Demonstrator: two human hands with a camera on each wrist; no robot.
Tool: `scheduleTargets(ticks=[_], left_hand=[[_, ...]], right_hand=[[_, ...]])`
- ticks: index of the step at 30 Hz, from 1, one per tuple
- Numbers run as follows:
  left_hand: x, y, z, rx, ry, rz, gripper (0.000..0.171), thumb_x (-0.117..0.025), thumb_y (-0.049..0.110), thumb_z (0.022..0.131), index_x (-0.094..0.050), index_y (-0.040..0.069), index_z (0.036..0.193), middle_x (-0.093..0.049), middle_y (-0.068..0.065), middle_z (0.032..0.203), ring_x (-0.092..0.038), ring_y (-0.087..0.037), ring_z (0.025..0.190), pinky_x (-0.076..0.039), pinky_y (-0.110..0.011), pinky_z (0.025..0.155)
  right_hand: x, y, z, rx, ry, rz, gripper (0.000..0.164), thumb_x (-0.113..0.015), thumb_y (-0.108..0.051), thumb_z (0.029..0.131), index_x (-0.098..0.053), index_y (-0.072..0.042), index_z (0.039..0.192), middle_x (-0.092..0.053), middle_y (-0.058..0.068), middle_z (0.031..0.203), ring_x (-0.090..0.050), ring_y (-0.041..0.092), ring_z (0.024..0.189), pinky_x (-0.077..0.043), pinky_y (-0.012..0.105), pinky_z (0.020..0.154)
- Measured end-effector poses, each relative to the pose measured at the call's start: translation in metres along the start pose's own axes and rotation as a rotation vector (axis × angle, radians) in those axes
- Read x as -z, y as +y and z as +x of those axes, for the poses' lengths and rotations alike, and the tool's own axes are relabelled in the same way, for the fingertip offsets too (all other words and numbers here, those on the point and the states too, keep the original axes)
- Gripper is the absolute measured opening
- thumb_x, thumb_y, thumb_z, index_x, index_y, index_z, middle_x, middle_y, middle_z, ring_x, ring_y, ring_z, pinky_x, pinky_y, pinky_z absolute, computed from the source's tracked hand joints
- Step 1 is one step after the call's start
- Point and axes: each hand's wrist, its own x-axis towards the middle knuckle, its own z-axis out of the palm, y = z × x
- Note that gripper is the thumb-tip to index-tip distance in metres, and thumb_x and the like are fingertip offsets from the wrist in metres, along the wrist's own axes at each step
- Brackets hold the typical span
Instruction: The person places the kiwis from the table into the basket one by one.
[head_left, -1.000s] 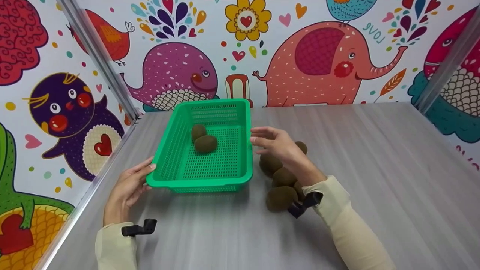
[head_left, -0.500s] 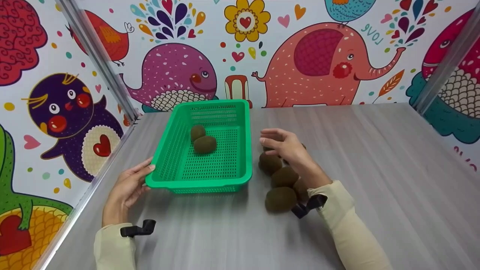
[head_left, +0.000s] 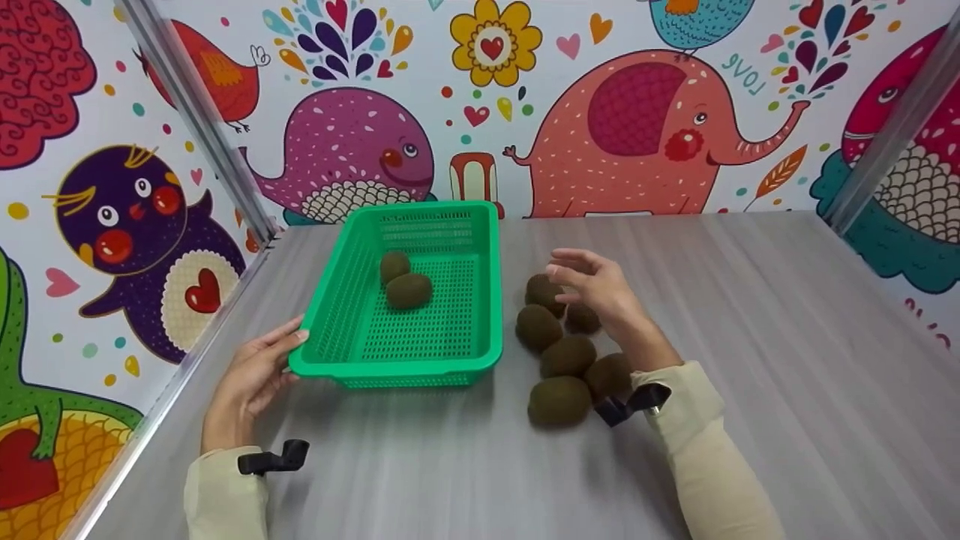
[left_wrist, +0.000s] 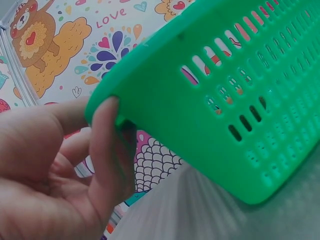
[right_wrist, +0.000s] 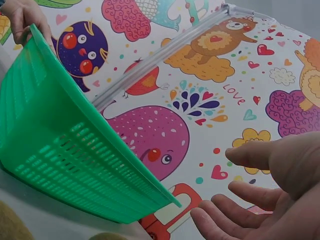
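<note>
Basket (head_left: 397,368) in front of me, left of centre on the grey tabletop (head_left: 420,465), has its long axis running near to far, open top facing up. It is green plastic, with slotted walls, a mesh floor and a smooth rim. Two brown kiwis (head_left: 409,291) touch inside it, the nearer lying crosswise. My left hand (head_left: 259,367) pinches the rim at the near left corner between thumb and fingers. Six loose kiwis (head_left: 568,357) cluster to the right, across a narrow strip of tabletop. My right hand (head_left: 604,291) is at the far end of that cluster, fingers loosely apart. Tabletop stretches right of my right arm (head_left: 712,450), and the basket's far edge comes near the printed wall (head_left: 480,135).
</note>
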Motion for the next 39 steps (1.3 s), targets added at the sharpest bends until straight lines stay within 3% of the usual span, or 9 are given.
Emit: scheduleTargets(ticks=[7,10,12,14,17,20,23,34,39], left_hand=[[0.002,0.001,0.000,0.009,0.011,-0.015,0.023,-0.068,0.025,0.097,-0.074,0.038,0.115,-0.075,0.009,0.092,-0.068,-0.006,0.069,-0.056,-0.019,0.061],[0.002,0.001,0.000,0.005,0.018,0.006,0.040,-0.066,0.025,0.098,-0.061,0.031,0.138,-0.075,0.010,0.092,-0.067,-0.005,0.067,-0.055,-0.018,0.059],[0.002,0.001,-0.001,0.001,0.022,0.023,0.055,-0.065,0.024,0.099,-0.047,0.020,0.151,-0.075,0.012,0.091,-0.066,-0.004,0.067,-0.054,-0.017,0.057],[0.001,0.002,-0.001,-0.005,0.023,0.041,0.065,-0.064,0.025,0.099,-0.035,0.011,0.156,-0.075,0.013,0.092,-0.065,-0.003,0.067,-0.054,-0.017,0.057],[0.000,0.002,-0.002,-0.006,0.025,0.035,0.055,-0.065,0.025,0.099,-0.046,0.021,0.151,-0.075,0.012,0.091,-0.065,-0.003,0.067,-0.054,-0.017,0.058],[-0.001,0.001,-0.001,-0.010,0.025,0.026,0.033,-0.066,0.025,0.098,-0.065,0.035,0.129,-0.075,0.011,0.091,-0.066,-0.004,0.066,-0.055,-0.018,0.059],[-0.001,0.001,-0.001,-0.015,0.020,0.020,0.021,-0.067,0.024,0.098,-0.071,0.039,0.112,-0.075,0.010,0.091,-0.067,-0.004,0.067,-0.055,-0.018,0.059],[-0.001,0.000,-0.001,-0.013,0.011,0.011,0.020,-0.066,0.024,0.098,-0.073,0.040,0.107,-0.075,0.010,0.092,-0.066,-0.004,0.068,-0.055,-0.018,0.058],[-0.001,0.000,-0.001,-0.013,0.008,0.020,0.021,-0.066,0.025,0.098,-0.072,0.039,0.112,-0.075,0.011,0.093,-0.066,-0.004,0.069,-0.055,-0.017,0.059]], right_hand=[[0.012,0.000,0.006,-0.050,0.042,0.050,0.049,-0.061,-0.025,0.101,-0.050,-0.006,0.145,-0.053,0.018,0.144,-0.058,0.028,0.127,-0.054,0.040,0.102],[0.017,0.000,0.006,-0.064,0.059,0.063,0.050,-0.060,-0.025,0.101,-0.048,-0.005,0.146,-0.051,0.018,0.146,-0.057,0.028,0.129,-0.056,0.034,0.097],[0.021,0.001,0.006,-0.071,0.069,0.076,0.052,-0.060,-0.025,0.101,-0.046,-0.004,0.147,-0.049,0.019,0.148,-0.055,0.029,0.132,-0.058,0.029,0.093],[0.024,0.002,0.007,-0.085,0.083,0.092,0.054,-0.060,-0.026,0.101,-0.044,-0.004,0.148,-0.047,0.020,0.149,-0.052,0.031,0.134,-0.057,0.029,0.094],[0.028,0.003,0.008,-0.112,0.100,0.103,0.057,-0.060,-0.027,0.101,-0.041,-0.003,0.150,-0.044,0.020,0.152,-0.050,0.032,0.136,-0.056,0.031,0.097],[0.032,0.005,0.008,-0.140,0.109,0.096,0.060,-0.059,-0.028,0.101,-0.038,-0.004,0.152,-0.042,0.020,0.153,-0.048,0.033,0.138,-0.054,0.036,0.102],[0.036,0.009,0.008,-0.158,0.117,0.088,0.061,-0.059,-0.029,0.101,-0.036,-0.004,0.153,-0.041,0.020,0.155,-0.047,0.034,0.140,-0.051,0.039,0.104],[0.045,0.028,0.013,-0.230,0.182,0.041,0.065,-0.063,-0.032,0.099,-0.037,-0.002,0.151,-0.044,0.021,0.153,-0.047,0.035,0.140,-0.051,0.044,0.104],[0.049,0.036,0.015,-0.265,0.185,0.043,0.069,-0.063,-0.033,0.099,-0.033,-0.001,0.153,-0.044,0.021,0.153,-0.046,0.034,0.141,-0.052,0.042,0.103]])
